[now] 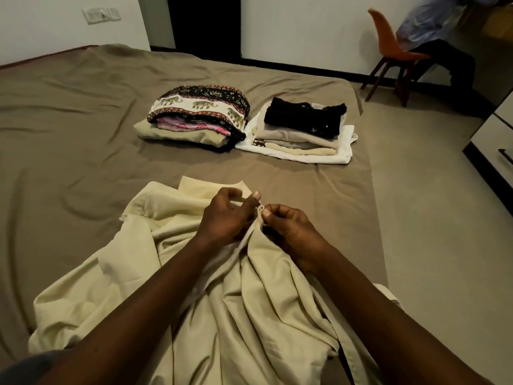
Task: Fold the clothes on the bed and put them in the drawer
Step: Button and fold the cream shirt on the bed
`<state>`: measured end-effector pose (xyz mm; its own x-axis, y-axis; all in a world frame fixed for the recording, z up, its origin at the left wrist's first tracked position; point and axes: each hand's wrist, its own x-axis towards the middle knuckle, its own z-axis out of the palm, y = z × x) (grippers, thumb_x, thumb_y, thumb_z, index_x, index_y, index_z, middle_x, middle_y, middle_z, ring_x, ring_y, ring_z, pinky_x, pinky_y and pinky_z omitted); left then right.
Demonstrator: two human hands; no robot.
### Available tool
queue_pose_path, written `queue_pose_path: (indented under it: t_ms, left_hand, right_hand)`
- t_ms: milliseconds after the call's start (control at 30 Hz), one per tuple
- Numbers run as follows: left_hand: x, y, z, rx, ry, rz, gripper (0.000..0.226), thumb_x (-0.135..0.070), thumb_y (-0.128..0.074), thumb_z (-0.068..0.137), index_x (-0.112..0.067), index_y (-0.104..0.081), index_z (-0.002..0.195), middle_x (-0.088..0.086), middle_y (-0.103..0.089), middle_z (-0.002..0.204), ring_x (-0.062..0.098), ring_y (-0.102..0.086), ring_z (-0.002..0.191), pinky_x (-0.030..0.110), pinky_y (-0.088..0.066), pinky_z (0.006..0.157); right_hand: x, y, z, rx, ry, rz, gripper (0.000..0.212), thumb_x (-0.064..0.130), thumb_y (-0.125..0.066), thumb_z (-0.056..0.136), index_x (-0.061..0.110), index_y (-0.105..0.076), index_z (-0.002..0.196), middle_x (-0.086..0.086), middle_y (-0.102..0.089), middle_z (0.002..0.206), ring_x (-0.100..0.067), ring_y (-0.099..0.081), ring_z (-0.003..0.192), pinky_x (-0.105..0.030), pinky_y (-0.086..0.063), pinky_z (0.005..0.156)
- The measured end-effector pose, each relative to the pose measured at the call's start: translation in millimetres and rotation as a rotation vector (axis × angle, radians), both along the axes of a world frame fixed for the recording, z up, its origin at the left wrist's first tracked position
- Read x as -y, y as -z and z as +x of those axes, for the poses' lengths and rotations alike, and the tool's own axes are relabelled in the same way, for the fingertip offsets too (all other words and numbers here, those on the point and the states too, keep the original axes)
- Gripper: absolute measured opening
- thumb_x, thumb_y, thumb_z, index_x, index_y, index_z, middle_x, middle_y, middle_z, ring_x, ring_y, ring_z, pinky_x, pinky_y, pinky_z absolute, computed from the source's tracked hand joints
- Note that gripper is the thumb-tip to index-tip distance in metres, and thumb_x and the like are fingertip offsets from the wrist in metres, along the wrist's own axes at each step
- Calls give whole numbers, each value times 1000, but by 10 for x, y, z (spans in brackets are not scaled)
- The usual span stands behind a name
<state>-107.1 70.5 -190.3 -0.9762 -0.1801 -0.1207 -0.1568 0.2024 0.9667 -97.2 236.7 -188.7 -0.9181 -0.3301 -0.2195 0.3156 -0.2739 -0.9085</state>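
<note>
A cream shirt lies crumpled on the brown bed in front of me, collar away from me. My left hand and my right hand both pinch its front edge just below the collar, fingertips almost meeting around a small button. Farther back sit two folded stacks: one topped with an elephant-print cloth, the other topped with a black garment on beige and white pieces.
A white drawer unit with a dark handle stands at the right edge, across a strip of grey floor. An orange chair with a seated person is at the back right. A dark doorway is behind the bed.
</note>
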Motion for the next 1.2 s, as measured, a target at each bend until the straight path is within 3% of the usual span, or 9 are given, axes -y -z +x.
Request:
queue_pose_path:
  t_ms: [67, 167, 267, 433, 567, 733, 833, 933, 1200]
  left_hand:
    - [61, -26, -127, 204, 50, -58, 82, -87, -68, 65, -13, -64, 101, 5, -72, 81, 20, -67, 61, 32, -52, 53]
    - [44, -162, -247, 271, 112, -106, 35, -34, -79, 83, -1, -70, 88, 14, -67, 76, 25, -61, 63, 32, -51, 57]
    - [-33, -369, -416, 75, -22, -128, 7, -12, -77, 83, -5, -76, 79, 17, -75, 78, 30, -71, 70, 41, -60, 63]
    - [-122, -1196, -804, -271, -159, -187, 8, -19, -80, 84, -21, -75, 78, 4, -77, 85, 26, -75, 84, 44, -63, 79]
    - [-498, -1566, -1076, -382, -30, -224, 15, -5, -77, 86, -20, -77, 84, 7, -77, 90, 26, -75, 84, 37, -64, 72]
    - [-903, -847, -1023, 42, 279, -267, 49, 0, -68, 89, -14, -55, 135, 11, -66, 87, 19, -63, 61, 28, -51, 56]
    - [-963, -413, -735, -179, 57, -523, 37, -17, -68, 86, -21, -64, 123, -5, -71, 100, 15, -67, 92, 29, -50, 81]
    - [-893, -167, -376, -374, -107, -534, 12, -18, -69, 90, -26, -73, 97, -15, -74, 90, 7, -67, 83, 24, -47, 76]
    - [-534, 241, -436, -177, 197, -650, 21, -24, -68, 90, -33, -75, 107, -20, -75, 99, 0, -68, 94, 23, -48, 82]
  right_hand:
    - [15, 12, -19, -232, 3, 274, 9, 12, -64, 101, 7, -66, 93, -7, -62, 78, -14, -58, 68, -25, -51, 65]
    - [74, -10, 49, -385, 34, 364, 11, 18, -69, 98, 11, -66, 90, 1, -62, 75, -10, -56, 70, -26, -50, 71]
    - [113, -82, 92, -261, 120, 238, 15, 16, -77, 92, 16, -67, 103, 8, -68, 74, -8, -64, 72, -27, -53, 71]
    - [-2, -250, 3, -175, 312, 143, 13, 11, -78, 89, 12, -76, 102, -9, -79, 93, -22, -74, 84, -41, -60, 85]
    - [-271, -333, -181, -290, 507, 275, 14, 22, -80, 88, 21, -77, 101, 0, -78, 90, -18, -74, 85, -36, -60, 83]
    - [-590, -78, -258, -130, 357, 677, 25, 27, -77, 82, 16, -76, 106, 2, -74, 93, -24, -71, 96, -29, -53, 79]
    - [-694, 80, -273, -13, 396, 674, 15, 27, -70, 79, 17, -76, 89, 0, -74, 86, -27, -70, 90, -34, -55, 78]
    - [-720, 172, -308, 69, 445, 524, 17, 34, -61, 65, 24, -74, 72, -2, -71, 71, -30, -71, 79, -43, -60, 70]
    - [-699, 185, -409, 177, 488, 431, 15, 31, -67, 72, 18, -73, 68, -7, -72, 80, -32, -69, 86, -51, -62, 81]
